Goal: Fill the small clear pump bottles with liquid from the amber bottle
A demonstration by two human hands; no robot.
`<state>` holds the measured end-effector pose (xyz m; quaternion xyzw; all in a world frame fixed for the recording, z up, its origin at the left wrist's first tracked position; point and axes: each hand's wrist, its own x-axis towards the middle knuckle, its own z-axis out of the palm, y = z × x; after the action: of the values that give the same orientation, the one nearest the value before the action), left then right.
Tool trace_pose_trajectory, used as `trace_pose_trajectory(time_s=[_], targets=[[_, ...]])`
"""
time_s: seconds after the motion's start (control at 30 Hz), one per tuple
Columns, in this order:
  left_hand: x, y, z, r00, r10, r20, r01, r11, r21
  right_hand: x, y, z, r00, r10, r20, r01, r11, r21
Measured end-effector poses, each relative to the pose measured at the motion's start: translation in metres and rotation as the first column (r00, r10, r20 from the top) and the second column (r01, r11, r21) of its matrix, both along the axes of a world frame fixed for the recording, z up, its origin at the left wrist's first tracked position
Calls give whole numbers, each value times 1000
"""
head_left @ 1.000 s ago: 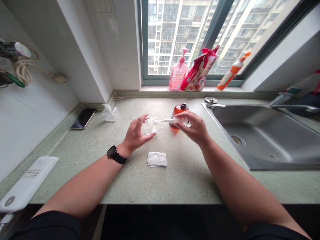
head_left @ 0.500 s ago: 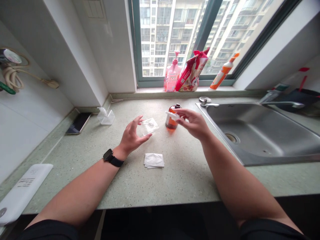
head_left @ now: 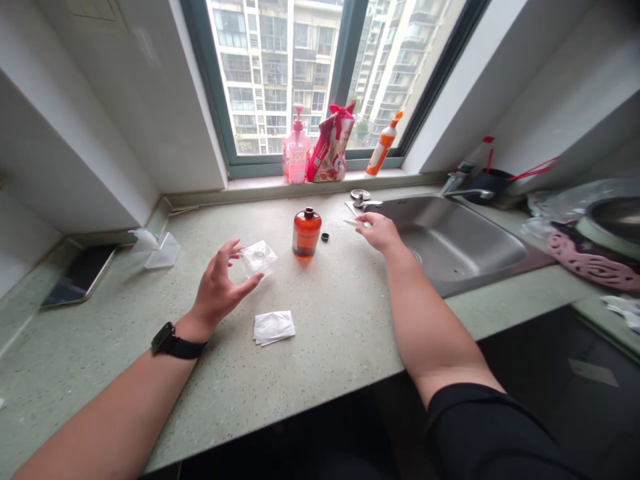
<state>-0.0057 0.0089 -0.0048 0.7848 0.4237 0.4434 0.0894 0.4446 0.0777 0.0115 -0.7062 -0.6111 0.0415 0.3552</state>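
Counter (head_left: 330, 367): speckled green. Sink (head_left: 465, 250): steel, let into the counter's right part. Left hand (head_left: 220, 283): grip closed about the sides of a clear bottle (head_left: 259, 259), left of the counter's middle. Right hand (head_left: 381, 233): near the sink's back left corner, grip closed on a white nozzle (head_left: 353, 222), partly hidden by fingers. Amber bottle (head_left: 307, 233): upright, toward the counter's back edge, mouth open. Tissue (head_left: 275, 327): white, folded, between clear bottle and counter's front edge. Cap (head_left: 325, 237): black, just right of amber bottle.
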Motion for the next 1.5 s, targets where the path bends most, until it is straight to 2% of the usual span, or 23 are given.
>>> trace_pose_trajectory(time_s=[0.17, 0.3, 0.53, 0.77, 1.03, 1.23, 1.3, 1.4, 1.5], targets=[[1, -1, 1, 1000, 1, 1, -1, 1000, -9, -11, 2, -5, 984, 17, 180, 0, 995, -95], [0, -1, 0, 1000, -4, 2, 4, 1000, -13, -17, 4, -9, 965, 49, 257, -9, 988, -154], [-1, 2, -2, 1000, -19, -14, 19, 1000, -13, -22, 8, -13, 946, 96, 309, -29, 976, -214], [-1, 2, -3, 1000, -17, -17, 16, 1000, -21, -21, 9, -15, 947, 127, 295, -58, 971, -232], [-1, 1, -3, 1000, -9, -10, 9, 998, -56, -19, 5, -15, 965, 173, 196, -135, 972, -194], [-1, 1, -3, 1000, -9, 2, 9, 998, -55, -30, 5, -3, 966, 257, 16, -255, 964, -70], [-1, 1, -4, 1000, -12, 10, 13, 999, -51, -39, 4, 2, 935, 320, -152, -318, 947, 40], [-2, 1, -5, 1000, -22, 17, 23, 998, -56, -56, -1, 6, 823, 432, -370, -393, 902, 178], [-2, 2, -6, 999, -28, 22, 29, 998, -62, -77, -6, 4, 820, 447, -356, -426, 894, 139]])
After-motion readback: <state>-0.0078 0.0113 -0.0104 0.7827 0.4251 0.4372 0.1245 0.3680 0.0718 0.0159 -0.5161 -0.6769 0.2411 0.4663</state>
